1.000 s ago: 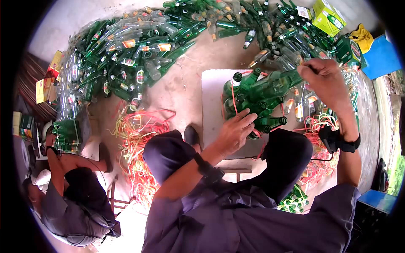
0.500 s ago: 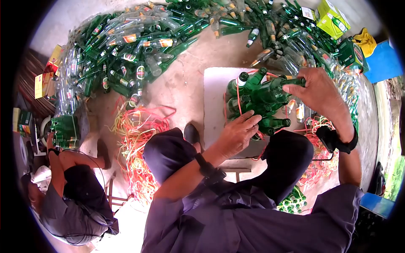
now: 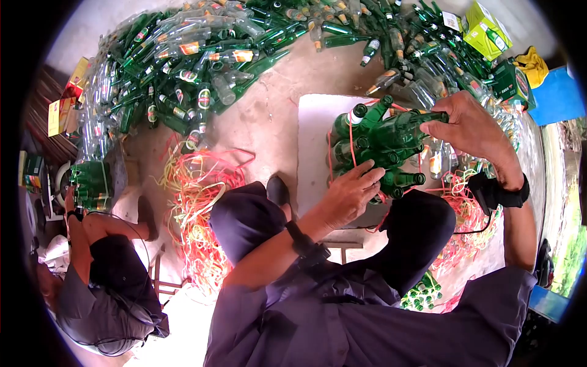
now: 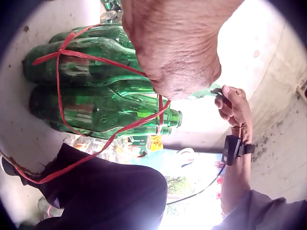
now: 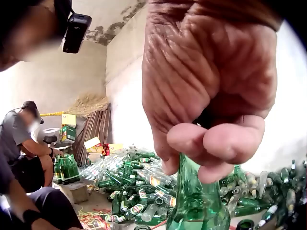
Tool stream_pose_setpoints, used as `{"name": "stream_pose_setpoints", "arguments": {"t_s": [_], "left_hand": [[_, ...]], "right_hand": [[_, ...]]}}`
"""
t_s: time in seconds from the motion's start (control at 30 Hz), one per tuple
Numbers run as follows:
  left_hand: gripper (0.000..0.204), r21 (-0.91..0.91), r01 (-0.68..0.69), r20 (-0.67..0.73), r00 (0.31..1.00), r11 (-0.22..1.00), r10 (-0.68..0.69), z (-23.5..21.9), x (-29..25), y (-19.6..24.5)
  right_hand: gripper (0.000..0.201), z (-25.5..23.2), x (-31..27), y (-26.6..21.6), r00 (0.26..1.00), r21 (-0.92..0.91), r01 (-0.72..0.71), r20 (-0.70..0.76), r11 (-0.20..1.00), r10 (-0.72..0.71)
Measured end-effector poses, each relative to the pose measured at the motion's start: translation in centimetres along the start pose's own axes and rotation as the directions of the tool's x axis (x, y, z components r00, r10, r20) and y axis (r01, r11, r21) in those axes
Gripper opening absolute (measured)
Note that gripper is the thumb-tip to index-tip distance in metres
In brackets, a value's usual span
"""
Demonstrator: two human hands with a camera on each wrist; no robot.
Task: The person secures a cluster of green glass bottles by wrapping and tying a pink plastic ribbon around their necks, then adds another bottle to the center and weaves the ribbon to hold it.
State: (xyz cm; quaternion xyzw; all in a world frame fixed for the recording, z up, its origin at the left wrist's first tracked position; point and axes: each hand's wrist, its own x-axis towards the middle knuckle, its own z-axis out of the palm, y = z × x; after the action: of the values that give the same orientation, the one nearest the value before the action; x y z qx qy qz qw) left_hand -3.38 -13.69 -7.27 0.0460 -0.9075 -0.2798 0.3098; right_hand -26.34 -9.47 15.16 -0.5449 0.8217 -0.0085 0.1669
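Several green beer bottles point(image 4: 91, 105) stand in a bundle on a pale board point(image 3: 310, 153), with red plastic twine point(image 4: 59, 91) looped around them. My right hand point(image 3: 480, 128) grips one green bottle point(image 5: 199, 208) by its neck from above; in the head view it overlaps the far right part of the bundle. My left hand point(image 3: 348, 194) rests on the bottle necks at the near side, fingers stretched forward. In the left wrist view its back fills the top and its fingertips are hidden. A loose end of twine trails down beside my knee.
A big heap of green and clear bottles point(image 3: 195, 67) curves around the far side. Tangled red and yellow twine point(image 3: 195, 208) lies on the floor to the left. Another person point(image 3: 110, 275) sits at the left beside a bottle bundle point(image 3: 90, 183). Cartons point(image 3: 486, 30) stand at the far right.
The bottle in my right hand has come down from a steep tilt above the bundle to sit in among the others. My left hand has stayed on the necks.
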Motion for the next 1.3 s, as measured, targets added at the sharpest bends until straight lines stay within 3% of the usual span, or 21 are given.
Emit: {"name": "stream_pose_setpoints", "arguments": {"t_s": [0.07, 0.13, 0.23, 0.27, 0.4, 0.5, 0.53, 0.57, 0.6, 0.67, 0.8, 0.83, 0.87, 0.9, 0.97, 1.07, 1.2, 1.27, 1.3], "left_hand": [[0.019, -0.005, -0.001, -0.011, 1.000, 1.000, 0.001, -0.1, 0.1, 0.1], [0.019, 0.001, -0.003, -0.013, 1.000, 1.000, 0.003, 0.0, 0.1, 0.1], [0.019, 0.008, -0.010, -0.017, 1.000, 1.000, 0.010, 0.0, 0.2, 0.1], [0.019, 0.008, -0.010, -0.021, 1.000, 1.000, 0.010, -0.1, 0.2, 0.1], [0.019, -0.001, -0.013, -0.027, 1.000, 1.000, 0.013, -0.1, 0.2, 0.1], [0.020, -0.006, -0.008, -0.023, 1.000, 1.000, 0.008, 0.0, 0.2, 0.1], [0.020, 0.000, -0.015, -0.018, 1.000, 1.000, 0.015, 0.0, 0.3, 0.0], [0.020, 0.006, -0.020, -0.011, 1.000, 1.000, 0.020, 0.0, 0.2, 0.0], [0.020, 0.007, -0.017, -0.006, 1.000, 1.000, 0.017, -0.1, 0.3, 0.1], [0.021, 0.009, -0.013, 0.004, 1.000, 1.000, 0.013, -0.1, 0.4, 0.1], [0.020, -0.015, -0.007, -0.004, 1.000, 1.000, 0.007, 0.1, 0.3, 0.0], [0.020, -0.020, -0.010, -0.008, 1.000, 1.000, 0.009, 0.1, 0.3, -0.1], [0.020, -0.025, -0.011, -0.011, 1.000, 1.000, 0.011, 0.1, 0.3, -0.1], [0.020, -0.026, -0.009, -0.013, 1.000, 1.000, 0.009, 0.0, 0.4, 0.0], [0.020, -0.049, 0.007, -0.011, 1.000, 0.999, -0.008, -0.3, 0.5, 0.1], [0.020, -0.022, -0.020, -0.012, 1.000, 1.000, 0.020, 0.0, 0.4, -0.1], [0.021, -0.007, -0.034, -0.008, 0.999, 0.999, 0.034, 0.1, 0.3, -0.4], [0.020, -0.008, -0.025, -0.024, 0.999, 1.000, 0.025, 0.1, 0.5, -0.2], [0.020, -0.008, -0.025, -0.025, 0.999, 1.000, 0.025, 0.1, 0.6, -0.2]], "right_hand": [[0.053, -0.1, 0.1, -0.3, 0.999, 0.024, 0.020, -0.031, 1.000, -0.020], [0.050, -0.6, 0.4, -1.1, 0.997, 0.167, -0.076, 0.030, 0.983, 0.072], [0.050, -0.7, 1.6, -0.5, 0.987, 0.238, -0.150, 0.096, 0.960, 0.130], [0.052, -0.1, 1.7, -0.1, 0.983, 0.314, -0.182, 0.060, 0.932, 0.172], [0.054, -0.2, 1.2, -0.8, 0.975, 0.349, -0.213, 0.018, 0.913, 0.221], [0.051, -0.1, 1.7, -0.4, 0.978, 0.254, -0.208, 0.034, 0.945, 0.206], [0.050, 0.7, 2.0, 0.5, 0.991, 0.096, 0.045, -0.126, 0.994, -0.032], [0.049, 1.3, 2.3, 1.0, 0.927, -0.096, 0.274, -0.240, 0.957, -0.289], [0.049, 1.0, 2.3, 0.3, 0.927, -0.091, 0.275, -0.238, 0.957, -0.289], [0.048, 0.1, 2.4, -1.9, 0.985, -0.025, 0.162, -0.049, 0.987, -0.163], [0.047, 0.5, 2.7, -1.4, 0.940, -0.003, 0.283, -0.198, 0.959, -0.278], [0.048, -0.2, 2.9, -1.8, 0.995, 0.186, 0.054, -0.095, 0.981, -0.037], [0.049, -0.5, 3.2, -2.1, 0.981, 0.340, -0.193, 0.051, 0.920, 0.187], [0.049, -0.2, 3.3, -1.8, 0.981, 0.338, -0.193, 0.052, 0.921, 0.186], [0.050, 0.7, 3.6, -1.0, 0.988, 0.422, -0.074, -0.091, 0.904, 0.123], [0.050, 0.2, 4.4, -1.2, 0.998, 0.275, -0.025, -0.054, 0.961, 0.041], [0.045, -0.6, 4.0, -3.1, 0.996, 0.311, -0.022, -0.078, 0.950, 0.049], [0.044, -1.2, 4.1, -3.1, 0.992, 0.163, 0.045, 0.110, 0.986, -0.063], [0.044, -0.4, 4.2, -2.4, 0.992, 0.163, 0.045, 0.110, 0.986, -0.064]]}}
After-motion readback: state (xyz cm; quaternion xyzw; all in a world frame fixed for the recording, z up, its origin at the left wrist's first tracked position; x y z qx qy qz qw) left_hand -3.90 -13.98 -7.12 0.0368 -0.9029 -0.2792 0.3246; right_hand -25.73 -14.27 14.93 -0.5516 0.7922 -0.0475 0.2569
